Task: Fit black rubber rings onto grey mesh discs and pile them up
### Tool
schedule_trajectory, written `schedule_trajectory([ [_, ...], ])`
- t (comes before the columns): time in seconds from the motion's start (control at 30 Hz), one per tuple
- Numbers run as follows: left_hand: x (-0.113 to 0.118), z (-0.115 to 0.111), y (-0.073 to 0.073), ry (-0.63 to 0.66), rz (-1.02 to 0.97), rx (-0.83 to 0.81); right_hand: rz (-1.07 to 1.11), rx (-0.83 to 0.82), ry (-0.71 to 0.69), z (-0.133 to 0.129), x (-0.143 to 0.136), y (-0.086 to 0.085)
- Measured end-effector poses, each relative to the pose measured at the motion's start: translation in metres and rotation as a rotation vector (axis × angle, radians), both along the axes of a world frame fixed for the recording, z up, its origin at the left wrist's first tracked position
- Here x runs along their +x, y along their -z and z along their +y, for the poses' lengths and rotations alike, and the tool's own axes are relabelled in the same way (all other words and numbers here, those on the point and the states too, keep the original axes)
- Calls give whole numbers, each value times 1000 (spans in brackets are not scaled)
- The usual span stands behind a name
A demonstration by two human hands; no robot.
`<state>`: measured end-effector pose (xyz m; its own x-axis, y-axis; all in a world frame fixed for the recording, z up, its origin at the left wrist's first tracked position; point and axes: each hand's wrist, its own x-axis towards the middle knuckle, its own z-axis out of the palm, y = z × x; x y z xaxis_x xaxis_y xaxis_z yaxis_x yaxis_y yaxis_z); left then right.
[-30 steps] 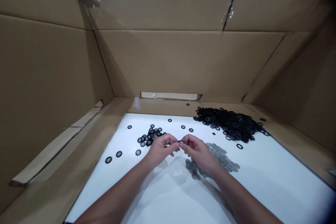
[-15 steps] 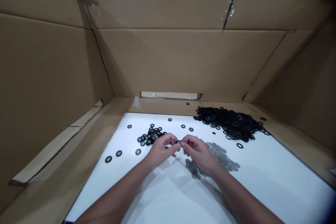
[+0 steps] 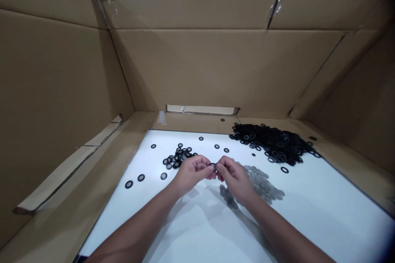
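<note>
Between the fingertips of my left hand (image 3: 195,172) and my right hand (image 3: 233,176) is a small black ring (image 3: 213,166); both hands pinch it from opposite sides above the white board. Whether a mesh disc sits inside the ring is too small to tell. Behind my left hand lies a heap of black rings with grey centres (image 3: 179,157), partly covered by the hand. Grey round discs (image 3: 262,183) are spread under and to the right of my right hand, which hides some of them.
A large pile of plain black rings (image 3: 274,141) lies at the back right, with a stray ring (image 3: 284,169) in front. Several grey-centred rings, such as one at the left (image 3: 128,184), are scattered about. Cardboard walls (image 3: 197,61) surround the white board (image 3: 191,230).
My fingers have shifted slightly on the ring, with the left fingers closing in more. The whole view has tilted a little downward.
</note>
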<state>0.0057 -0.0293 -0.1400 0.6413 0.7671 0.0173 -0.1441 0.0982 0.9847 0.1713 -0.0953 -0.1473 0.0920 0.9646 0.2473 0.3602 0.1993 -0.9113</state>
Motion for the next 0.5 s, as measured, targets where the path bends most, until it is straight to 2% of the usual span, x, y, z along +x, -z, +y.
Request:
schedule_trajectory([
  [0.23, 2, -3, -2, -55, -29, -18, -109, 76, 36, -3, -5, -3],
  [0.5, 0, -3, -4, -44, -23, 20, -226, 212, 86, -5, -8, -9],
])
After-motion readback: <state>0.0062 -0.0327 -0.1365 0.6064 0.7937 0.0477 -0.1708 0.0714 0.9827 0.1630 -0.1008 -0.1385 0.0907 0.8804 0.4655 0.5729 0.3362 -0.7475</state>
